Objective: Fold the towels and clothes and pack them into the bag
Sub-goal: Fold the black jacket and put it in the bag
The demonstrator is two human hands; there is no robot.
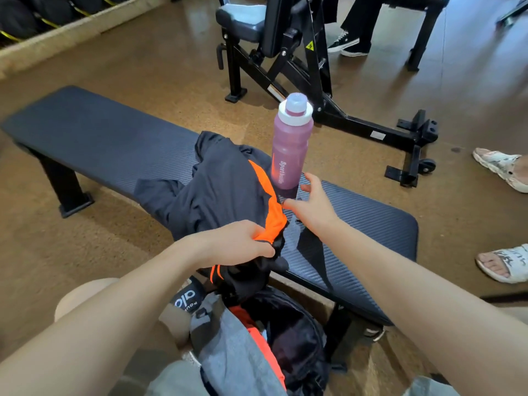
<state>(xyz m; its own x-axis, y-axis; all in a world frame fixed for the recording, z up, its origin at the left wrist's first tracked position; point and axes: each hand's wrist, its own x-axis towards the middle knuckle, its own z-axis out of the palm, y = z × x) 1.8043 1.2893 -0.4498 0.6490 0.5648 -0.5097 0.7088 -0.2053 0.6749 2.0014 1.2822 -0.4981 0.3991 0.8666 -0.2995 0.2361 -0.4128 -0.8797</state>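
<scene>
Across the middle of the head view runs a black padded gym bench (85,130), set on a brown speckled floor (143,67). Behind it stands a black weight machine (288,52) with a grey seat pad, and beside that a person's legs in dark trousers and black sneakers (347,42); two sandalled feet (500,167) show at the right edge. On the bench lies a crumpled black garment with an orange panel (217,190), its near end spilling over the bench's front edge. Below that edge, between the person's knees, sits an open grey and black bag (228,338) with orange and dark fabric visible inside and a black strap lettered in white. A pink sports bottle with a white cap (290,147) stands upright on the bench, just beside the garment's far right side. The left hand (237,241) grips the bunched orange and black fabric at the garment's near end, fingers curled round it. The right hand (311,204) hovers over the bench surface with fingers spread and relaxed, holding nothing, its fingertips near the bottle's base and its thumb close to the orange edge.
</scene>
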